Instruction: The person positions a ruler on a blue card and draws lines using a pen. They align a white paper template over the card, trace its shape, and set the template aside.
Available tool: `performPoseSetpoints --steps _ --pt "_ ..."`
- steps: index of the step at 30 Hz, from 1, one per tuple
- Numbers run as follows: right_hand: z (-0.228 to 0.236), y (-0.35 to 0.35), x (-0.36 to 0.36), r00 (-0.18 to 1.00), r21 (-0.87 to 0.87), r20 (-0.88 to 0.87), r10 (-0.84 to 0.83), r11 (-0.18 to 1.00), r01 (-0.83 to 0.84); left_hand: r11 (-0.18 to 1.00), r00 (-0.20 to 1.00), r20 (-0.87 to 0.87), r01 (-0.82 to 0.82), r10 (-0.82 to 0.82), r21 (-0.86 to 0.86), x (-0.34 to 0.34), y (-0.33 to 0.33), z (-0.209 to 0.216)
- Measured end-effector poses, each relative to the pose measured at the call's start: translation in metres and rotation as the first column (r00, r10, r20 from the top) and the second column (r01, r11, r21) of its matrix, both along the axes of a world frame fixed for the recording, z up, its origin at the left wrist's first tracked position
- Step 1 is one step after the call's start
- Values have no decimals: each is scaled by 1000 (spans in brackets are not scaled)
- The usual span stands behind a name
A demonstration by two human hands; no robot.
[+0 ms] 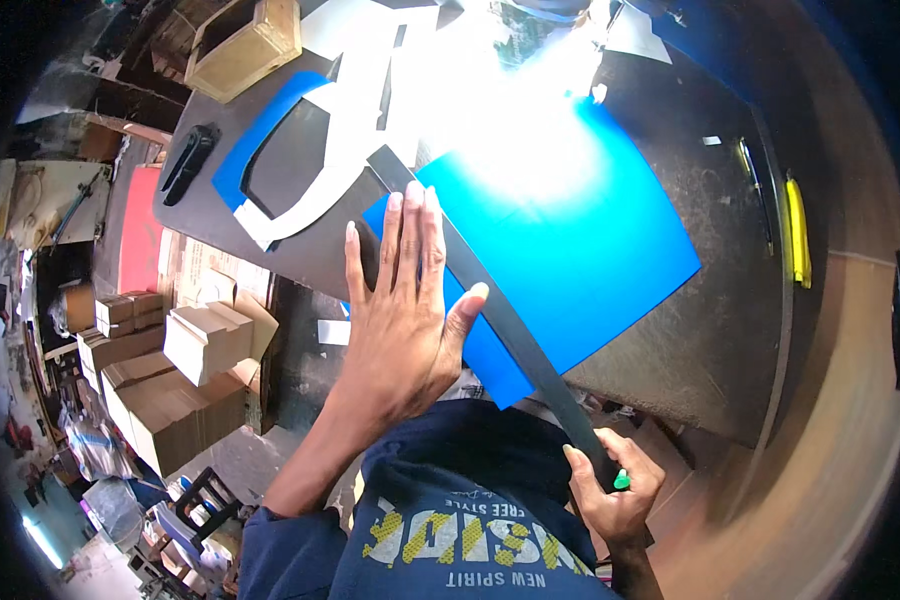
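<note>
A blue sheet (pixel 580 210) lies on the dark table, its upper part washed out by glare. Diagonally across it rests a long dark flat straightedge (pixel 500 305). My left hand (pixel 400 310) is pressed flat on the straightedge and the sheet's left edge, fingers stretched out and thumb spread. At the straightedge's near end, past the table edge, my right hand (pixel 618 488) is closed around it. A small green tip (pixel 622 480) sticks out by the right fingers; the rest of that item is hidden.
A blue strip (pixel 260 140) and white curved pieces (pixel 305 215) lie left of the sheet, beside a black stapler-like tool (pixel 190 165). A wooden box (pixel 245 50) sits at the far left. On the right are a yellow tool (pixel 798 232) and a pen (pixel 755 190). Cartons (pixel 175 400) stand at lower left.
</note>
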State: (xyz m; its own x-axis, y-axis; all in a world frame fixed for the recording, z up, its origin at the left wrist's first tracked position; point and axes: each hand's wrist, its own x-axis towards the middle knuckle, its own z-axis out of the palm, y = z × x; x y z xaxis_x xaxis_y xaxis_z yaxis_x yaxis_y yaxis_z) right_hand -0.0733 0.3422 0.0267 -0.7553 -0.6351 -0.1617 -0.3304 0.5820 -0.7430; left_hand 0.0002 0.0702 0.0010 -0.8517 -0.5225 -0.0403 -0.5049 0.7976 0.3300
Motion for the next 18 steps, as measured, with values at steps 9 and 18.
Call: performPoseSetpoints --steps 9,18 --pt "-4 2 2 1000 1 -4 -15 1000 15 998 998 57 37 -34 -49 -1 1 -9" --pt "-7 4 2 1000 -16 4 -26 1000 26 996 996 87 41 -34 -80 -4 2 -5"
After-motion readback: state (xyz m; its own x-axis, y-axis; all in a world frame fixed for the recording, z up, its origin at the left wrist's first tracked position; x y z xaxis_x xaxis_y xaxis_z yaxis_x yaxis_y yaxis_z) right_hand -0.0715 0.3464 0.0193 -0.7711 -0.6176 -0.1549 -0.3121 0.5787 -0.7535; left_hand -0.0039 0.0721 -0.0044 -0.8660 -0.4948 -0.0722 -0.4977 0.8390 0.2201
